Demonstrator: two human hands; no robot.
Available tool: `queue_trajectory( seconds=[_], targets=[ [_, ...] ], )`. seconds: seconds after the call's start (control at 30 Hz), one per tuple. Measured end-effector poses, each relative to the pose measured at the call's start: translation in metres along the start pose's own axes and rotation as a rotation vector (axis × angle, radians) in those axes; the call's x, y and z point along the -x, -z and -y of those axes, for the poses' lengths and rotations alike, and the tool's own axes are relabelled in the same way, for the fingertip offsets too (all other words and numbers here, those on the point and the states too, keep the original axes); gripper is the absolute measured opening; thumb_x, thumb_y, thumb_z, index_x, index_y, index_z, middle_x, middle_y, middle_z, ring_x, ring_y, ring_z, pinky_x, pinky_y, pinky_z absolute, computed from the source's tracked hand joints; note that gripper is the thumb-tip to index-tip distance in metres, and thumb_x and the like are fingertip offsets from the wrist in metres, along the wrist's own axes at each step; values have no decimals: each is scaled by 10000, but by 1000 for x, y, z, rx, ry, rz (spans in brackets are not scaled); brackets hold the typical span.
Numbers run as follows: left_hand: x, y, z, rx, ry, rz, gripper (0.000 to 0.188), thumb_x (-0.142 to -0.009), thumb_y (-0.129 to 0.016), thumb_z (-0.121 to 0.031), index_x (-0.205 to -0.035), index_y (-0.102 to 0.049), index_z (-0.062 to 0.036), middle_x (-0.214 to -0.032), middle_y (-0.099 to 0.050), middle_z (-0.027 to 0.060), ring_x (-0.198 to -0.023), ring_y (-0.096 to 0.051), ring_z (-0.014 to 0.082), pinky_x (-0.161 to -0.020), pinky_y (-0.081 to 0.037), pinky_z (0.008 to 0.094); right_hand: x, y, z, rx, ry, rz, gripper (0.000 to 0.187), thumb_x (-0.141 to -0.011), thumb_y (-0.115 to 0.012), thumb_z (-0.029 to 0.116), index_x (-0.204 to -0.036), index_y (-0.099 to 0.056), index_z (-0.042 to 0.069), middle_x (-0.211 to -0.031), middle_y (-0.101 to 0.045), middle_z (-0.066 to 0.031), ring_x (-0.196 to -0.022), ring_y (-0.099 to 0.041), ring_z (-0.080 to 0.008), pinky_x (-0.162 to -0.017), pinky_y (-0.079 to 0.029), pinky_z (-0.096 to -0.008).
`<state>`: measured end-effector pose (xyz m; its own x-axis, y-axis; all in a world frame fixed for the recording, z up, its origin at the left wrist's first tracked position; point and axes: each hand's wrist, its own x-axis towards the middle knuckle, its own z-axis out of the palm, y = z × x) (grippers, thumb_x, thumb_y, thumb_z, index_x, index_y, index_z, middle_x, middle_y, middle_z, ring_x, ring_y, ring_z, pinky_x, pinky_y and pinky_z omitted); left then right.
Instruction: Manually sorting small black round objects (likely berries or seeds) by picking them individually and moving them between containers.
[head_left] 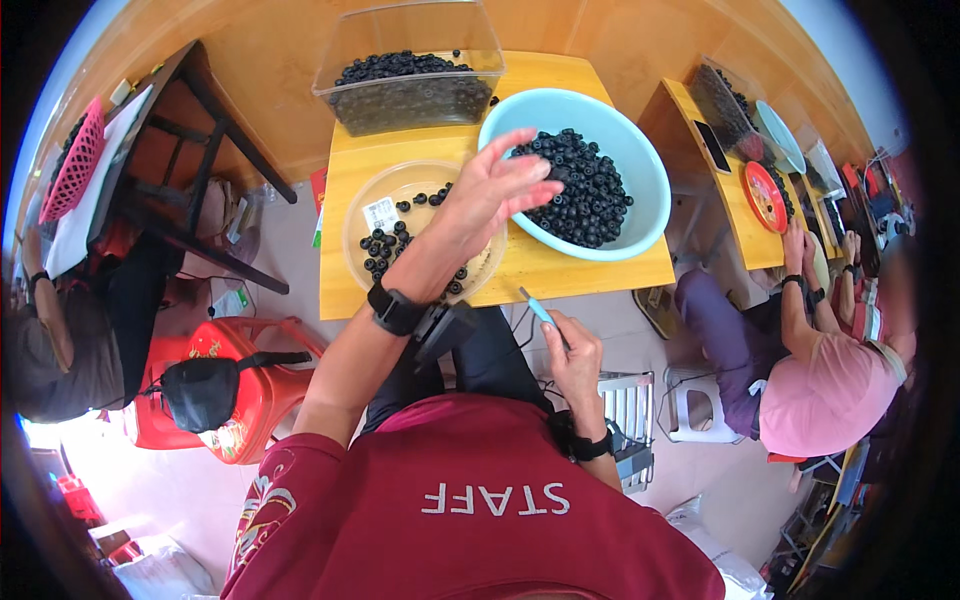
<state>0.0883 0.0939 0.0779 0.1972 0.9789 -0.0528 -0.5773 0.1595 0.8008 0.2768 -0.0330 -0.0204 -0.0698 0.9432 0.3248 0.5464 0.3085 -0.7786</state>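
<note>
My left hand (490, 190) reaches over the near-left rim of a light-blue basin (650, 190), its fingers stretched out and apart. A heap of small round black parts (590, 200) fills the middle of the basin; some show a hole. My right hand (575, 360) is closed round the light-blue handle of a small knife-like tool (540, 310), its short metal tip pointing up and left, just off the table's front edge. Under my left forearm stands a shallow, round, clear tray (358, 215) with scattered black parts and a white label (380, 214). The forearm hides part of this tray.
A clear rectangular bin (420, 30) of black parts stands at the back of the yellow table (540, 285). A red stool (250, 350) with a black bag (200, 392) is on the left. Another person (830, 390) works at a second yellow table (740, 215) on the right.
</note>
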Motion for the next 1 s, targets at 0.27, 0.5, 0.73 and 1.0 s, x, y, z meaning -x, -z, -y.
queue_trajectory(
  seconds=[0.27,0.5,0.73,1.0],
  targets=[
    [35,85,1,-460,66,-177,322,-828,-672,-166,-1096,-613,1,-944,-663,58,-823,-643,148,-762,-509,277,-5,0,5,-8,-101,152,210,-847,-619,90,-1030,-638,-13,-766,-620,-151,-633,-588,-242,-590,-456,-320],
    [35,114,41,-1363,-89,-129,213,-709,-674,-47,-916,-680,1,-846,-655,130,-707,-624,209,-698,-497,304,-9,-15,9,-116,-1,122,227,-849,-606,75,-1072,-636,43,-759,-596,-147,-635,-581,-280,-577,-444,-344],
    [32,112,60,-1599,-319,66,148,-681,-665,-52,-827,-681,-35,-893,-601,148,-881,-578,338,-766,-466,425,-6,-6,13,-142,-55,167,256,-867,-584,66,-1119,-623,42,-786,-605,-145,-676,-595,-249,-618,-457,-326],
    [38,109,58,-1442,-275,93,177,-702,-680,-52,-840,-570,-33,-853,-604,106,-828,-569,292,-733,-461,386,-12,-7,24,-105,-111,125,237,-856,-611,71,-1088,-635,31,-769,-616,-130,-641,-587,-223,-596,-455,-311]
  ],
)
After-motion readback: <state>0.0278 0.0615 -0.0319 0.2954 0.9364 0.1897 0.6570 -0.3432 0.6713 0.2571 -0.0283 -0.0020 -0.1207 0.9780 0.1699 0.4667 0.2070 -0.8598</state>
